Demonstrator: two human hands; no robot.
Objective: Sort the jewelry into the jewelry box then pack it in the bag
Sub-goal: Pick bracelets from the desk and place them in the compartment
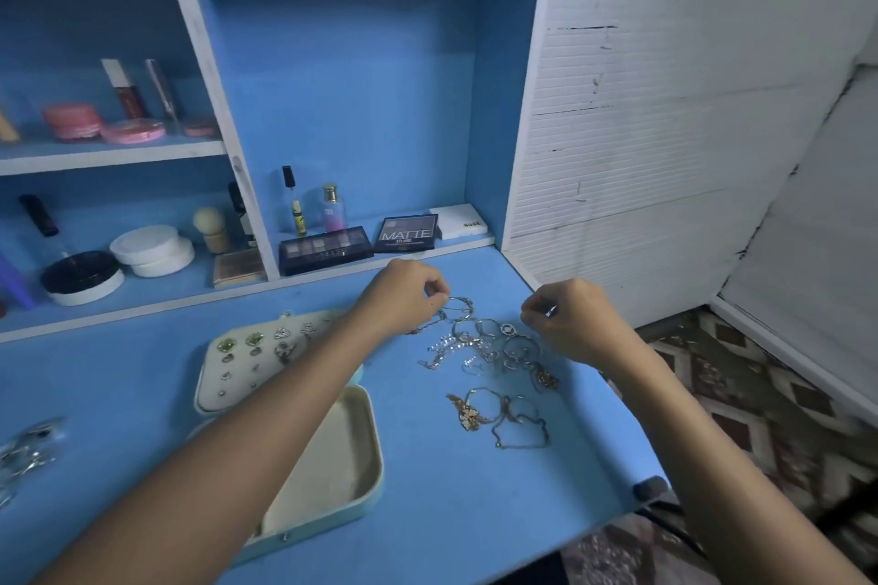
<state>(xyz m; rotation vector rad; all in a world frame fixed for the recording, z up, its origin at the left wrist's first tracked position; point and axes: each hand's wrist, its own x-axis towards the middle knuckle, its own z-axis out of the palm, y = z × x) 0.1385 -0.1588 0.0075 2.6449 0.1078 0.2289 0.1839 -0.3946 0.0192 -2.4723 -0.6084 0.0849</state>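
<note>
An open jewelry box (328, 480) lies on the blue desk, its cream lid panel (237, 371) holding several pairs of earrings. To its right lies a tangle of silver jewelry (489, 347), and nearer me a gold pile of chains and bangles (499, 416). My left hand (404, 295) pinches a silver hoop piece (458, 306) at the far edge of the silver tangle. My right hand (565, 318) pinches a small shiny piece (551, 312) just right of that tangle. No bag can be seen.
Eyeshadow palettes (325, 249), small bottles (332, 207) and powder jars (152, 249) stand on the shelves behind the desk. More silver jewelry (23, 456) lies at the left edge. The desk's right edge (613, 399) drops to a patterned floor. A white wall stands at the right.
</note>
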